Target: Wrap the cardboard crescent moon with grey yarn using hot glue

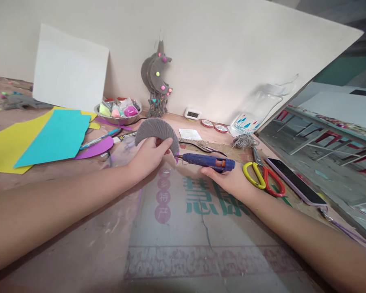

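A grey crescent wrapped in yarn (157,127) is pinched in my left hand (149,156), its curve arching up over the fingers. At its lower right tip a bit of purple shows. My right hand (224,175) grips a blue glue gun (204,161) from below, the fingers partly hidden by it. The gun's nozzle points left and is at the crescent's purple tip; whether it touches cannot be made out. Both hands are above a printed cardboard sheet (177,228) lying on the table.
Scissors (264,177), a phone (295,181), grey yarn (244,141) and a glass jar (250,114) are at the right. Coloured sheets (53,136) and a metal bowl of clay bags (118,118) stand left. A decorated grey moon hanging (155,75) is against the back board.
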A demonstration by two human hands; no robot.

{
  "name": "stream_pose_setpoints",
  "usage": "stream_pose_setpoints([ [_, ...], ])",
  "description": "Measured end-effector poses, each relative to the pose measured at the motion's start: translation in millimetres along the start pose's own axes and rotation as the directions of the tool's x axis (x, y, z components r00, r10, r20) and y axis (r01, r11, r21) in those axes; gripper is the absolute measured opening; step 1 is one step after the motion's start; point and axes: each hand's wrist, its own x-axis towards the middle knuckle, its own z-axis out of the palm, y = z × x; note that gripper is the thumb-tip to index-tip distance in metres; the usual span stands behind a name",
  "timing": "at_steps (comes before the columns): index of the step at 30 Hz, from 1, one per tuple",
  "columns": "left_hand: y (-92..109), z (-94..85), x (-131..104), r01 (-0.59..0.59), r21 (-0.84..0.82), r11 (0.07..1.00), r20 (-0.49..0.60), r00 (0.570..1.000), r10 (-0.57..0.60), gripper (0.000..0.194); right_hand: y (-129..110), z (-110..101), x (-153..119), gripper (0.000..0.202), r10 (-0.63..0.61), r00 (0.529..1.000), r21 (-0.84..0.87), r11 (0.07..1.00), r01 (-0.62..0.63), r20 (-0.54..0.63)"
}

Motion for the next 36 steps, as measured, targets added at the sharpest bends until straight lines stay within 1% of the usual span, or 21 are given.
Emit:
stream_pose_setpoints([
  [6,-3,0.5,2,-0.013,-0.017,1.0,0.013,1.0,0.013,0.037,1,-1,-1,0.025,-0.011,1.0,-0.056,0.998,0.011,-0.001],
  [12,-10,1.7,6,-0.077,-0.008,0.997,0.006,0.997,0.077,0.04,-1,-1,0,0.023,-0.014,1.0,-0.019,1.0,0.015,0.019],
  [17,-10,0.6,5,-0.07,0.001,0.998,0.015,0.997,0.07,0.039,0,-1,-1,0.024,-0.008,1.0,-0.024,1.0,0.008,-0.001],
  [20,-10,0.5,6,-0.087,0.005,0.996,0.015,0.996,0.087,0.04,2,0,-1,0.024,0.006,1.0,-0.022,1.0,-0.006,-0.009],
  [23,-12,0.9,7,-0.101,0.001,0.995,0.007,0.995,0.101,0.041,2,0,-1,0.024,0.005,1.0,-0.039,0.999,-0.006,-0.008],
  [30,-14,3.1,9,-0.09,0.008,0.996,-0.025,0.996,0.09,0.04,-1,0,-1,0.027,0.01,1.0,-0.077,0.997,-0.012,-0.019],
  [36,-16,3.9,10,-0.11,0.003,0.994,-0.023,0.994,0.11,0.04,1,0,-1,0.028,0.006,1.0,-0.089,0.996,-0.007,-0.018],
])
